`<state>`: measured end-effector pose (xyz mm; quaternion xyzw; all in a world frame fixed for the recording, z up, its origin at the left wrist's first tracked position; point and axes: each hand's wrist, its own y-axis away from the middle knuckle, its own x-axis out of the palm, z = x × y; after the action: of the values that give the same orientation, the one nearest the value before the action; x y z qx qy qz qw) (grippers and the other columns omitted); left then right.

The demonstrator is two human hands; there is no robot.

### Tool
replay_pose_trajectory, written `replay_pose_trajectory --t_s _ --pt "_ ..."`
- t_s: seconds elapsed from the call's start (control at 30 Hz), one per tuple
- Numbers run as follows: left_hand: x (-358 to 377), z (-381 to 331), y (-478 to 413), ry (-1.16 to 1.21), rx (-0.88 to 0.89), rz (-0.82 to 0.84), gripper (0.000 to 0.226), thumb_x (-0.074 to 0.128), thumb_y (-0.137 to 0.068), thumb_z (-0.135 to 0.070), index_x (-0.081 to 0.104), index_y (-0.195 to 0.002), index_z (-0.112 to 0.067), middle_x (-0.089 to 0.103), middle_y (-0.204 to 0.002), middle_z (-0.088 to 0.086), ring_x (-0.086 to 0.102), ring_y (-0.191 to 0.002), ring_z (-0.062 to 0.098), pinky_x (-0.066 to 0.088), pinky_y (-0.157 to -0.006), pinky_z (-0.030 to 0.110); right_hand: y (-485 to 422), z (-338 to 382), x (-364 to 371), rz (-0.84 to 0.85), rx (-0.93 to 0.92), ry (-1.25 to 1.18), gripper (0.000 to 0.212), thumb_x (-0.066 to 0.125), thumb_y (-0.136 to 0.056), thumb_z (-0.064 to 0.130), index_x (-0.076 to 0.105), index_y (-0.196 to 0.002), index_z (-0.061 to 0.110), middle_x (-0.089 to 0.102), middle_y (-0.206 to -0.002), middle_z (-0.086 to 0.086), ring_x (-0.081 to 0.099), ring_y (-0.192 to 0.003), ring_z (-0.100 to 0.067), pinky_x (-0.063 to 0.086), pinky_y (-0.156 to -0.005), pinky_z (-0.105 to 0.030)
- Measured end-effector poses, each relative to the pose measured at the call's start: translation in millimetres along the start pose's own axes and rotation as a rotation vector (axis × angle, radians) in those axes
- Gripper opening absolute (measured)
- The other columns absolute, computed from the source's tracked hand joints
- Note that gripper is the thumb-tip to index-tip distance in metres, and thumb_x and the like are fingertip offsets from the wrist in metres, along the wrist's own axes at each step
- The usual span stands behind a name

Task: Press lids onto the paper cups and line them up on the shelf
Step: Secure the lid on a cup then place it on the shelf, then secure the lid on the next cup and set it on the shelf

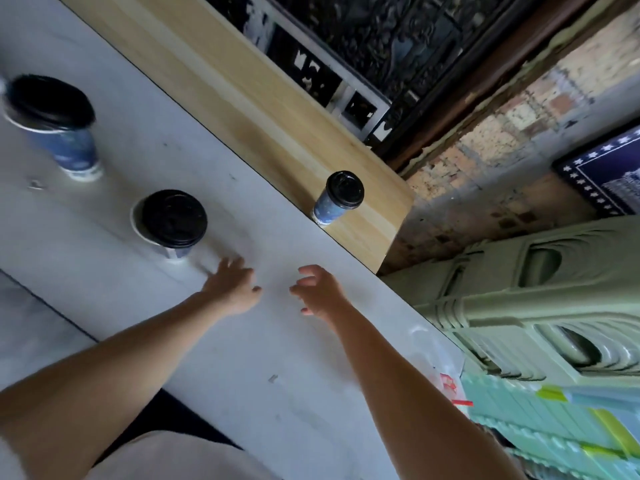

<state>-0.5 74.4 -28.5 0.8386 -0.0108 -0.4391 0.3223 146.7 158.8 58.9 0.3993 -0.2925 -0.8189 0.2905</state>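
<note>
Blue paper with black plastic on top: three cups are in view, each carrying a black lid. One lidded cup [337, 199] stands upright alone on the pale wooden shelf [242, 84], right at the shelf's near edge where it meets the white table [242, 341], and near the shelf's right-hand end, centre right of the frame. The rest of the shelf, running to the upper left, is bare wood. The other two stand on the table: the middle cup [171, 221] left of centre, its lid sitting off-centre so a crescent of white rim shows on the left, and the far cup [55, 123] at the upper left, blurred, with its lid likewise askew. Just below and right of the middle cup hovers the left hand [233, 289], fingers spread and holding nothing, close to that cup's base but not touching. The right hand [320, 291] is beside it, apart from it, fingers loosely curled and empty, with open tabletop between it and the shelf cup. Past the table's right edge sit stacked green crates [536, 306].
</note>
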Motion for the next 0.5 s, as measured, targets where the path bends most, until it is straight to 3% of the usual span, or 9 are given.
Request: replay_pose_trajectory --t_s 0.07,0.13,0.2,0.3,0.4,0.5 --pt "-4.9 6.6 18.7 0.092 0.052 0.074 0.03 0.053 -0.094 -0.03 0.066 -0.107 -0.006 0.063 -0.123 0.017 0.055 -0.12 0.034 0.048 -0.098 0.037 4.6 6.3 8.9 0.051 -0.005 -0.006 0.041 0.065 -0.093 0.009 0.059 -0.133 0.014 0.068 -0.118 -0.01 0.064 -0.088 -0.026 0.06 -0.089 -0.05" --pt "-7.7 20.9 38.1 0.222 0.032 0.147 0.02 0.055 -0.091 -0.026 0.069 -0.095 -0.012 0.072 -0.108 0.008 0.065 -0.106 0.027 0.052 -0.088 0.032 8.7 14.9 18.4 0.099 -0.012 -0.026 0.035 0.064 -0.094 0.01 0.061 -0.129 0.013 0.068 -0.113 -0.011 0.065 -0.088 -0.025 0.06 -0.088 -0.047" --pt "-12.4 41.2 54.5 0.369 -0.069 0.185 0.015 0.057 -0.09 -0.026 0.07 -0.091 -0.018 0.073 -0.1 0.003 0.07 -0.094 0.022 0.054 -0.08 0.029 11.0 25.8 27.7 0.14 -0.006 -0.102 0.031 0.062 -0.097 0.011 0.062 -0.127 0.011 0.066 -0.106 -0.01 0.065 -0.085 -0.024 0.059 -0.082 -0.044" --pt "-27.4 76.9 76.9 0.648 -0.31 0.239 0.013 0.058 -0.091 -0.018 0.068 -0.085 -0.012 0.068 -0.083 0.005 0.068 -0.062 0.023 0.049 -0.055 0.027 15.3 43.0 43.3 0.188 -0.005 -0.25 0.021 0.058 -0.101 0.017 0.064 -0.12 0.011 0.067 -0.106 -0.01 0.064 -0.076 -0.022 0.057 -0.071 -0.035" --pt "-54.4 115.2 91.7 0.909 -0.511 0.151 0.012 0.055 -0.096 -0.018 0.064 -0.095 -0.01 0.067 -0.1 0.009 0.067 -0.068 0.026 0.047 -0.057 0.027 21.2 61.7 58.5 0.221 -0.031 -0.298 0.021 0.061 -0.1 0.03 0.064 -0.117 0.019 0.068 -0.11 -0.008 0.067 -0.083 -0.024 0.058 -0.07 -0.035" --pt "-89.5 147.3 90.4 1.003 -0.455 -0.001 0.008 0.059 -0.095 -0.01 0.057 -0.097 -0.018 0.062 -0.101 0.011 0.066 -0.073 0.026 0.047 -0.063 0.029 23.6 85.9 68.6 0.187 -0.095 -0.337 0.036 0.068 -0.094 0.039 0.06 -0.127 0.026 0.067 -0.111 -0.002 0.068 -0.086 -0.018 0.061 -0.066 -0.03"
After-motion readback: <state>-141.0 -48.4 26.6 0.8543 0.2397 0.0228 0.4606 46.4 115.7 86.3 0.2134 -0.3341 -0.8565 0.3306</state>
